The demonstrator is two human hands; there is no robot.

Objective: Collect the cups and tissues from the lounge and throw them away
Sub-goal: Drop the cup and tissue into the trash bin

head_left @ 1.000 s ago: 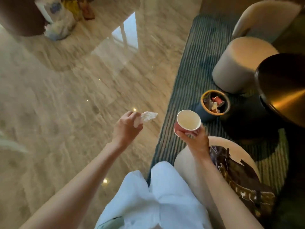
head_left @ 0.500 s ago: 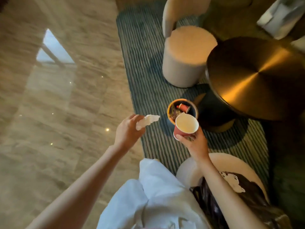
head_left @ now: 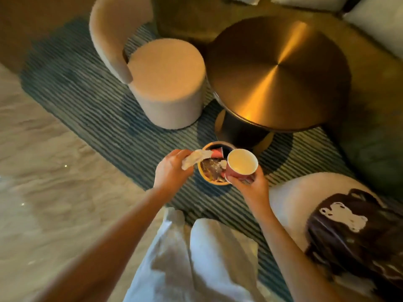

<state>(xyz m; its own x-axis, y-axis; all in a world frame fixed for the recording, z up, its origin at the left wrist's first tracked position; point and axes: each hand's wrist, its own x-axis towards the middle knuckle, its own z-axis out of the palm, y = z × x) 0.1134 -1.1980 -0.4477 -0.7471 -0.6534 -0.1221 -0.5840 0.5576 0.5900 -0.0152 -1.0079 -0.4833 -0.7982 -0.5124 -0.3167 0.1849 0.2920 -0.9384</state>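
Bin (head_left: 203, 174) on the striped rug (head_left: 98, 118), off to the side a second ago, now sits directly under both hands. Right hand (head_left: 250, 188) grips the paper cup (head_left: 241, 166) upright; left hand (head_left: 172, 171) pinches the tissue (head_left: 196, 159) over the rim, so both drops look imminent

Lounge: polished marble floor (head_left: 54, 192); striped blue-green rug (head_left: 98, 110); beige round chair (head_left: 161, 83); round brass-topped table (head_left: 277, 70) just beside it; pale cushions (head_left: 379, 20) at upper right; warm, dim light.

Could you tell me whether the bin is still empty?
No, the bin already holds a red cup and crumpled wrappers.
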